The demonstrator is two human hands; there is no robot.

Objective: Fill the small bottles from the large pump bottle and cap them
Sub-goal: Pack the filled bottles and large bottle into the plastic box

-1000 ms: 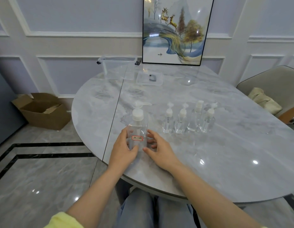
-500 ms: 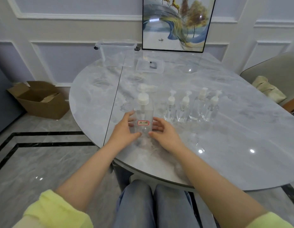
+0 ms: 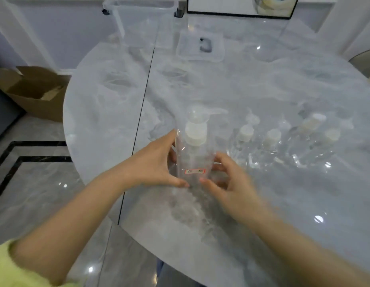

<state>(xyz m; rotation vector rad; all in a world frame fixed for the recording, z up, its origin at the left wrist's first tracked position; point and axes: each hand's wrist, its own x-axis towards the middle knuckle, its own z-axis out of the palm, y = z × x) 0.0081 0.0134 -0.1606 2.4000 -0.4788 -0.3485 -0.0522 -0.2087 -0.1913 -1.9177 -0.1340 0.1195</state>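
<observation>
The large clear pump bottle [image 3: 195, 154] with a white pump head and a small red label stands upright on the marble table [image 3: 262, 204], near its front. My left hand [image 3: 157, 164] wraps its fingers round the bottle's left side. My right hand [image 3: 231, 183] holds the bottle's lower right side with curled fingers and thumb. Right of it, several small clear bottles [image 3: 283, 141] with white pump caps stand in a row, blurred.
A clear plastic bin [image 3: 138, 21] and a shallow clear lid [image 3: 200, 47] sit at the table's far side. A framed picture [image 3: 240, 7] leans on the wall. On the floor to the left lies an open cardboard box [image 3: 33, 90].
The camera has tilted down and moved closer. Both hands stay on the large bottle; the right thumb has come round to its front, below the label.
</observation>
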